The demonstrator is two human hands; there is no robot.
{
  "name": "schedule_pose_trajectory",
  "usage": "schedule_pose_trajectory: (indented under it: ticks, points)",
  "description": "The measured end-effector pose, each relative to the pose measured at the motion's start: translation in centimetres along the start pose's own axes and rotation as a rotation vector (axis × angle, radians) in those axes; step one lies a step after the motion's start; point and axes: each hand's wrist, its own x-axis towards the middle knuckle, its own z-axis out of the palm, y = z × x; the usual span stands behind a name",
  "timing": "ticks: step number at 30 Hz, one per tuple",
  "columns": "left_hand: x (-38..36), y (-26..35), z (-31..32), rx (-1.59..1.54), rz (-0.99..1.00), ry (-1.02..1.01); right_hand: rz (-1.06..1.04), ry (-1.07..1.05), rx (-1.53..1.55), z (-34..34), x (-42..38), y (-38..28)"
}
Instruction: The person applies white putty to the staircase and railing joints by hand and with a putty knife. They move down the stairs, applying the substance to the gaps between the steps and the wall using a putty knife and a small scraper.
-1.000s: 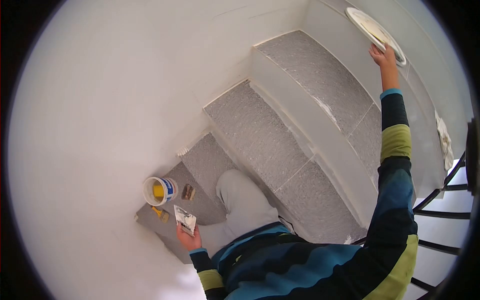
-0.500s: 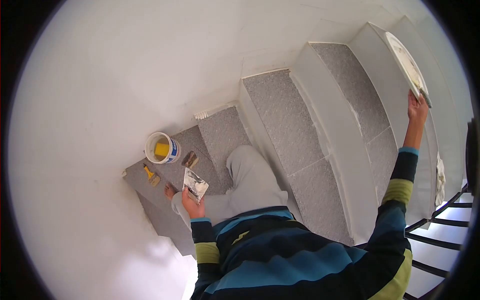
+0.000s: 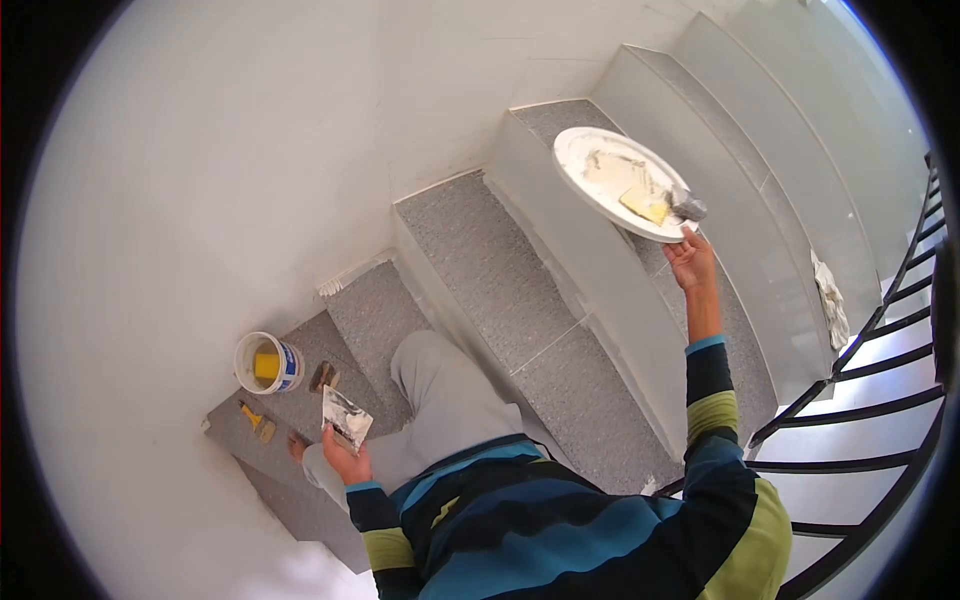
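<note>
Holding a smeared trowel point(image 3: 347, 419) and plate point(image 3: 610, 190); bucket point(image 3: 266, 363) label unreadable.

Right hand point(image 3: 690, 262) raised, gripping; left hand point(image 3: 347, 462) low, gripping.

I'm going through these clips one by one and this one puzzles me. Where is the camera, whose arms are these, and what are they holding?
The camera sits on a person's head and looks down through a fisheye lens, so the curved stairs bend. Both striped sleeves belong to that person. The right hand holds up a round white plate that carries pale paste, a yellow piece and a small tool. The left hand has a grip on a flat smeared trowel. On the lower step stand a white bucket with something yellow inside, a small brush and a yellow-handled tool. A rag lies near the black railing.
</note>
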Motion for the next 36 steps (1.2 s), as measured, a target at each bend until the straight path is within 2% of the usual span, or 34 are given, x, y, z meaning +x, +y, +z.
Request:
schedule_pose_trajectory:
  ticks: [4, 7, 9, 10, 12, 14, 16, 17, 19, 20, 22, 23, 24, 25, 27, 31, 33, 34, 36]
  points:
    - [-0.3, 0.0, 0.3, 0.013, -0.002, -0.050, 0.050, 0.045, -0.002, -1.2, 1.4, 1.2]
    - [-0.6, -0.1, 0.5, 0.001, -0.023, -0.005, 0.090, 0.087, 0.017, -2.0, 2.5, 1.6]
    - [-0.8, -0.5, 0.4, 0.380, 0.129, -0.003, 0.117, 0.075, -0.088, -2.9, 3.4, 0.8]
    - [-1.1, -0.2, 0.9, 0.387, 0.126, -0.005, 0.140, 0.060, -0.192, -2.8, 3.2, 0.4]
    - [-1.5, 0.2, 2.4, 0.112, -0.041, 0.038, 0.144, 0.131, -0.279, -2.7, 2.9, -0.3]
    - [-1.4, 0.0, 2.3, 0.083, -0.045, 0.019, 0.148, 0.195, -0.368, -2.5, 2.7, -1.1]
    - [-1.4, -0.2, 2.4, 0.052, -0.047, 0.004, 0.105, 0.224, -0.653, -2.9, 2.9, -1.7]
    - [-1.4, -0.2, 2.6, 0.048, -0.043, -0.039, 0.107, 0.227, -0.653, -3.0, 3.0, -2.0]
    - [-1.8, -0.7, 3.5, 0.043, -0.038, -0.082, -0.039, 0.228, -1.344, -3.7, 3.5, -2.6]
    - [-2.1, -0.9, 4.8, 0.098, -0.010, -0.192, -0.039, 0.230, -1.349, -3.0, 3.4, -2.6]
    - [-2.1, -2.3, 7.1, 0.233, 0.050, -0.330, -0.353, -0.008, -1.585, -1.4, 3.3, -1.5]
    - [-1.8, -3.3, 8.3, 0.316, 0.084, -0.359, -0.393, 0.008, -1.704, -0.8, 3.9, -0.6]
    - [-2.2, -3.7, 10.9, 0.237, -0.019, -0.404, -0.433, 0.026, -1.821, -0.2, 4.2, 0.4]
    - [-2.5, -4.3, 14.1, 0.155, -0.118, -0.450, -0.430, 0.032, -1.819, 1.2, 3.6, 0.9]
    - [-2.5, -6.6, 18.6, 0.121, -0.158, -0.528, -0.244, 0.204, -1.911, 4.0, 2.5, 1.0]
    - [-2.8, -11.8, 26.6, 0.013, -0.326, -0.705, -0.216, 0.176, -1.803, 3.6, 4.0, 0.4]
    - [-4.1, -12.7, 30.0, 0.017, -0.392, -0.815, -0.071, 0.049, -1.223, 2.5, 6.0, -0.1]
    - [-4.4, -13.5, 31.4, 0.007, -0.394, -0.815, -0.076, 0.048, -1.232, 2.5, 6.8, -0.6]
    - [-4.6, -14.9, 34.1, -0.033, -0.504, -0.887, -0.291, -0.123, -1.315, 3.0, 8.5, -1.4]
